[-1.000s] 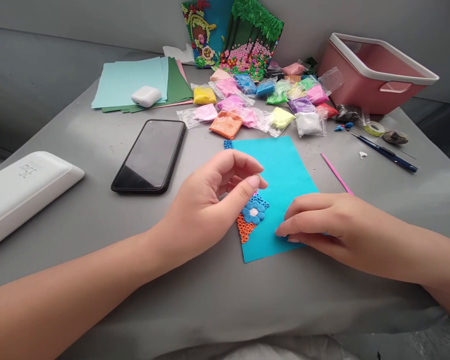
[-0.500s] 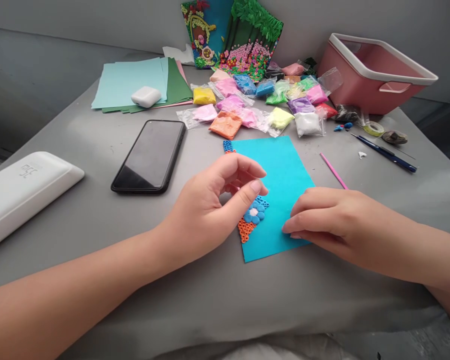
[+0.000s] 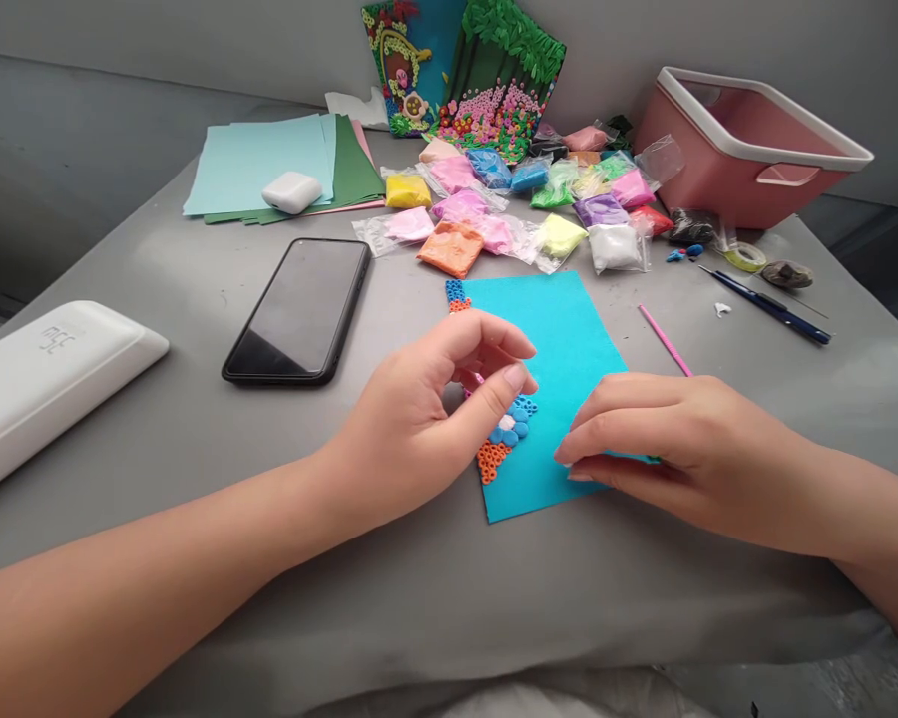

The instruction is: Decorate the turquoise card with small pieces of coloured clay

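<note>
Both hands work on a turquoise foam sheet (image 3: 561,329) lying on the grey surface (image 3: 195,439): left hand (image 3: 426,419) fingers pinching something tiny over the blue flower (image 3: 510,429), right hand (image 3: 659,439) fingers flat, pressing the sheet's edge.

A matt turquoise foam-like sheet (image 3: 561,339) is lying on a smooth grey matt tabletop (image 3: 195,439), bearing bumpy clay beadwork (image 3: 505,434). The phone (image 3: 299,309) is showing glossy black glass (reflective), and crinkly clear plastic bags (image 3: 561,239) are glinting.
</note>
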Available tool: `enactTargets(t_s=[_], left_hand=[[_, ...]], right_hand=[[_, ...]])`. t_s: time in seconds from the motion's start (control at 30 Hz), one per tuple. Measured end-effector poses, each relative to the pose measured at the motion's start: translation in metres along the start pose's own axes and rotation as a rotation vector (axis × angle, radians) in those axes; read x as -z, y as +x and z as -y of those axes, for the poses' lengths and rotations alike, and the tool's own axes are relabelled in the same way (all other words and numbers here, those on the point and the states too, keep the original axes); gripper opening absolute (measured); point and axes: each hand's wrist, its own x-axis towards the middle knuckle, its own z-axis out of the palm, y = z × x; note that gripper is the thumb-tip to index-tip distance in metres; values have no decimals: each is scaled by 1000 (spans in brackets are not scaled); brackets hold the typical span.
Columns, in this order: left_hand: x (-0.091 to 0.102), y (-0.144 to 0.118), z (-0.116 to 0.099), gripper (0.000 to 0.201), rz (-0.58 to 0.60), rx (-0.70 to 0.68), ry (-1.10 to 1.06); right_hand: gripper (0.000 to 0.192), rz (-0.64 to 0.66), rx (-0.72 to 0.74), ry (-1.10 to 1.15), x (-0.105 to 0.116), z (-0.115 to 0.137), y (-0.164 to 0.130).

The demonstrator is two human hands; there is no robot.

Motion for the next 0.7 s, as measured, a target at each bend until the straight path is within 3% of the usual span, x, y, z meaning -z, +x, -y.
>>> enactTargets(t_s=[0.2,0.4,0.7], left_hand=[[0,1,4,6,21,-9,13],[0,0,3,7,26,-26,26],[2,0,4,7,39,-47,44]], right_hand=[[18,62,-16,11,-8,-2,1],[22,156,-64,20,0,-2,-1],[12,80,-66,84,1,-5,1]])
